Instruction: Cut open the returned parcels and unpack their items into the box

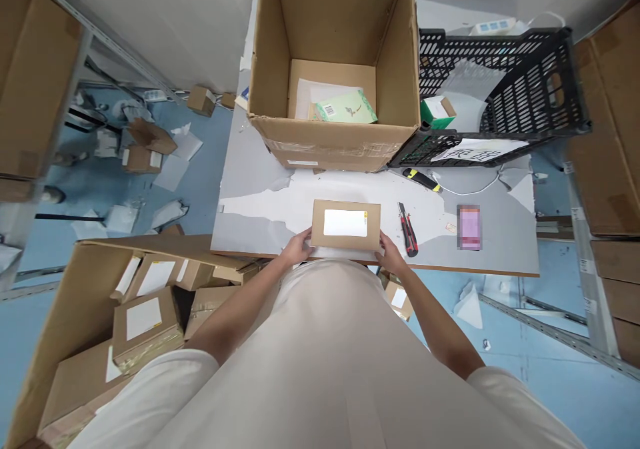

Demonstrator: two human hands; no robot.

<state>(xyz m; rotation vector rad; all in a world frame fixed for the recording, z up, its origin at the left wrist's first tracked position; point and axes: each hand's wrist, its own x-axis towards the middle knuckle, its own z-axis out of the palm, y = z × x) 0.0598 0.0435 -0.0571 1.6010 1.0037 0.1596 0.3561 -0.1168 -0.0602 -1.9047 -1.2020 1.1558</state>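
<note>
A small closed cardboard box (345, 242) with a white label (345, 223) lies at the table's front edge, close to my body. My left hand (299, 247) grips its left end, and my right hand (390, 254) grips its right end near the front corner. The fingertips are partly hidden by the box. Just right of the box lies a red and black utility knife (409, 232). Farther back is a yellow and black cutter (421, 180). A pink, blurred-out item (469, 227) rests on the right part of the table.
A large open carton (335, 142) stands at the back, with a green printed packet (346, 107) inside. Beside it is a black plastic crate (540, 82) holding a green box (438, 113). At lower left, a big carton (55, 315) contains several labelled parcels (145, 319). Paper scraps litter the blue floor.
</note>
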